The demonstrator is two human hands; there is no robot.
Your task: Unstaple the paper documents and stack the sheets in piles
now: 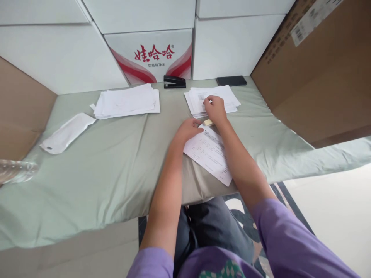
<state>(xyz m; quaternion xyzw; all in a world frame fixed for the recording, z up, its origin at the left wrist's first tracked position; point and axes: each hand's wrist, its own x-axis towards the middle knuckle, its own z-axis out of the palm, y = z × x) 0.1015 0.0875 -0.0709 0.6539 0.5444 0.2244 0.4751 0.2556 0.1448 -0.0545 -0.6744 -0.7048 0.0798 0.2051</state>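
Note:
My left hand (188, 129) rests flat on the top corner of a printed sheet (209, 153) lying on the green cloth in front of me. My right hand (213, 108) reaches further out, its fingertips on the near edge of a small stack of printed papers (228, 96). A small tan object (208, 122) lies between the two hands, just under my right palm; whether the hand grips it is hidden. A larger stack of white papers (127, 101) lies to the left.
A black stapler (174, 82) and a black phone (231, 80) sit at the back by white boxes (150, 54). A white pouch (67, 132) lies far left. A big cardboard box (321, 73) stands on the right. The cloth-covered table (95, 166) ends near my lap.

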